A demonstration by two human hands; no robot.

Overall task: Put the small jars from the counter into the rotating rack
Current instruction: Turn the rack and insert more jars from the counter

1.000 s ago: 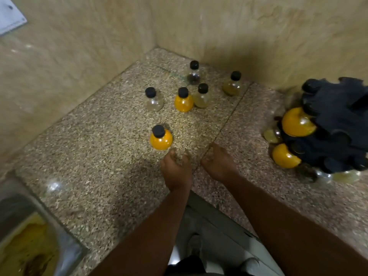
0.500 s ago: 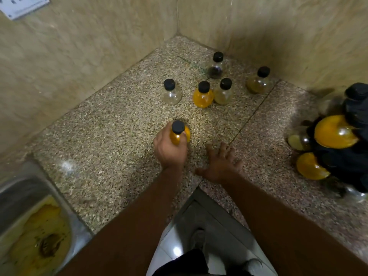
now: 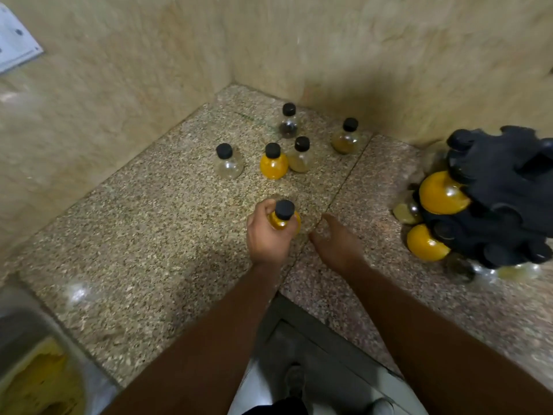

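My left hand (image 3: 267, 235) is closed around a small yellow jar (image 3: 284, 219) with a black cap, held at the counter's front middle. Just to its right, my right hand (image 3: 336, 241) rests flat on the counter, holding nothing. Several more black-capped jars stand toward the corner: a clear one (image 3: 228, 163), a yellow one (image 3: 273, 163), a pale one (image 3: 300, 157), a dark one (image 3: 288, 122) and an olive one (image 3: 347, 137). The black rotating rack (image 3: 502, 193) stands at the right edge with yellow and pale jars hanging in it.
The speckled granite counter (image 3: 149, 229) meets tiled walls (image 3: 119, 70) on the left and at the back. A steel sink (image 3: 33, 363) with yellow residue lies at the lower left. A white wall plate (image 3: 15, 46) is at the upper left.
My left hand reached forward, closed on the nearest yellow jar and now holds it slightly nearer. My right hand's spread fingers have drawn together on the counter.
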